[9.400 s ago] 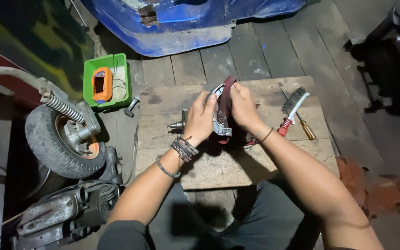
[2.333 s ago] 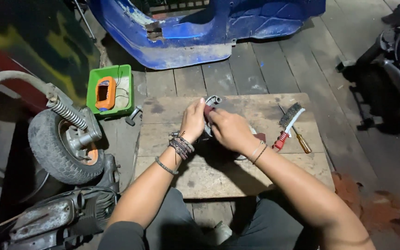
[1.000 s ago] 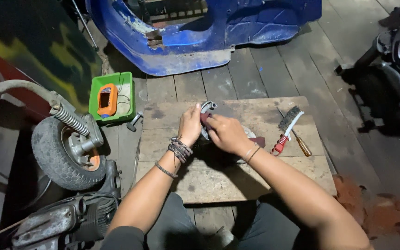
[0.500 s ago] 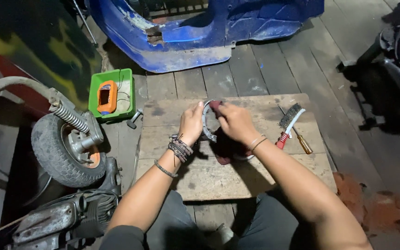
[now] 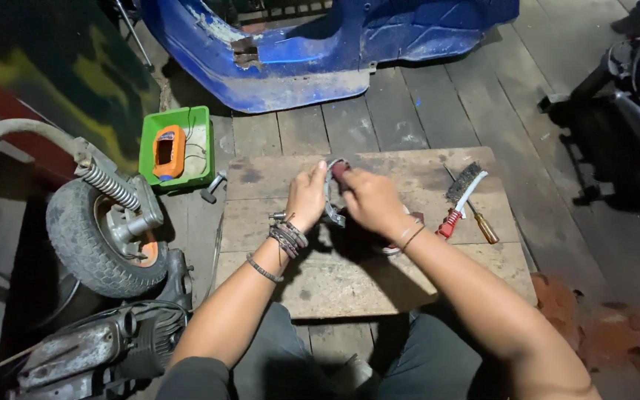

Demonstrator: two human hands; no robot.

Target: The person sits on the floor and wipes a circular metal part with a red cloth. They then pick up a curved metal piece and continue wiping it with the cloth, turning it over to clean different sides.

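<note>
My left hand (image 5: pixel 307 196) grips a curved grey metal brake shoe (image 5: pixel 330 209), held upright over a wooden board (image 5: pixel 379 285). My right hand (image 5: pixel 370 201) presses a dark red strip of abrasive cloth (image 5: pixel 339 170) against the shoe's upper end. The rest of the cloth is hidden under my right hand and wrist. A small metal axle piece (image 5: pixel 277 216) pokes out left of my left wrist.
A wire brush with a red handle (image 5: pixel 459 191) and a yellow-handled screwdriver (image 5: pixel 486 228) lie on the board's right side. A green tray with an orange meter (image 5: pixel 175 150) sits left. A small wheel with a spring (image 5: pixel 105 230), an engine part (image 5: pixel 90 350) and a blue scooter body (image 5: pixel 320 44) surround the board.
My right hand has slid the red cloth up and down along the shoe's curve, and now it is near the top end. The left hand keeps its hold.
</note>
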